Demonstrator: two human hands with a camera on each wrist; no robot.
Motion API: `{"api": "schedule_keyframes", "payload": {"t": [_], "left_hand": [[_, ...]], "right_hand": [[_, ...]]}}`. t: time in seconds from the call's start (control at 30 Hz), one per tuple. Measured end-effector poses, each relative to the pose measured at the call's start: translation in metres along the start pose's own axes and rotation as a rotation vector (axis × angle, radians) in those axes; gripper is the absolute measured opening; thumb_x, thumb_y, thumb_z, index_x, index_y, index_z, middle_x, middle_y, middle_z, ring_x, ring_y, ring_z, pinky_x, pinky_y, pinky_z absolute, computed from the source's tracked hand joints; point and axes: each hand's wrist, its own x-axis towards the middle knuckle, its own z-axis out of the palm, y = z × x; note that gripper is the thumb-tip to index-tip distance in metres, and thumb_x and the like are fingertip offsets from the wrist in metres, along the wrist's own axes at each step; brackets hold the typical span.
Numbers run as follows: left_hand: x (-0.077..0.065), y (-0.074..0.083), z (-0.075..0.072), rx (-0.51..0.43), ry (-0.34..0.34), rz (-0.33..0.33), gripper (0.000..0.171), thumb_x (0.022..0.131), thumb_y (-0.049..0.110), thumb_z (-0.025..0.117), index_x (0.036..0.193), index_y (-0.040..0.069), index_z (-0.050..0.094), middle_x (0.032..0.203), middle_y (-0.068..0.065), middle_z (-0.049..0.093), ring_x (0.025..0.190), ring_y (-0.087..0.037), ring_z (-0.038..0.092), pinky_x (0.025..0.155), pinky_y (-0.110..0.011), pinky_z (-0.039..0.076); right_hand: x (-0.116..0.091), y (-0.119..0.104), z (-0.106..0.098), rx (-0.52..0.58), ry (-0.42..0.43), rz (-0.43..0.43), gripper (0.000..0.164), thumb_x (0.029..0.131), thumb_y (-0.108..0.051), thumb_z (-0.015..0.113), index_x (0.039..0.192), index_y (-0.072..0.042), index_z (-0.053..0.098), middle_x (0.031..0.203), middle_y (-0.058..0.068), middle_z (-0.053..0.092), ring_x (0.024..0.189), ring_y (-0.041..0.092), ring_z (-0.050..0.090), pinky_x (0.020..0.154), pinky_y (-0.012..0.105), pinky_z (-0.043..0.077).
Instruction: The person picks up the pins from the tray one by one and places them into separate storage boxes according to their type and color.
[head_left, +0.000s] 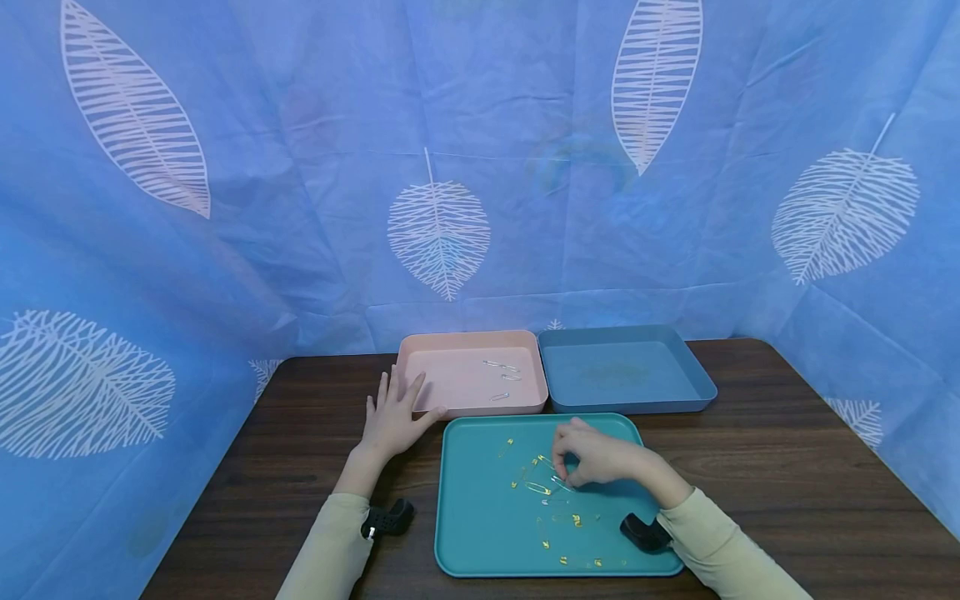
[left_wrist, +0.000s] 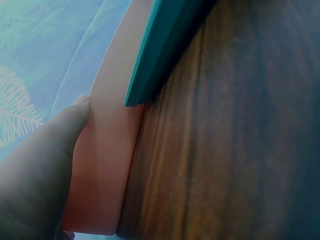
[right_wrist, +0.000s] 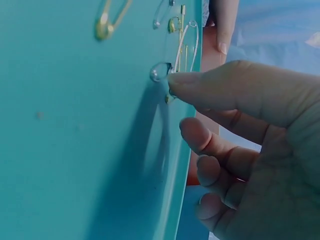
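Blue leaf cloth hangs behind our brown table, where our flat left hand rests by the pink tray. Up close, our left thumb touches the pink tray. Our right hand curls and touches a silver pin on the teal tray.

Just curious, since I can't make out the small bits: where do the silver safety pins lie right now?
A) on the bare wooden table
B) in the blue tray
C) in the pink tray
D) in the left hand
C: a few silver pins lie on the floor of the pink tray, while the blue tray beside it holds none.
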Motion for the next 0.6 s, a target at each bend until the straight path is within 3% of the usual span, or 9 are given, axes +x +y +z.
{"api": "schedule_keyframes", "payload": {"t": [0.6], "left_hand": [[0.0, 0.0, -0.001, 0.015, -0.018, -0.004, 0.083, 0.088, 0.07, 0.05, 0.155, 0.029, 0.025, 0.165, -0.018, 0.002, 0.151, -0.042, -0.001, 0.111, -0.075, 0.007]], "right_hand": [[0.009, 0.0, -0.012, -0.037, 0.081, -0.069, 0.024, 0.077, -0.002, 0.071, 0.069, -0.021, 0.058, 0.091, -0.006, 0.049, 0.087, 0.014, 0.036, 0.075, 0.028, 0.033]]}}
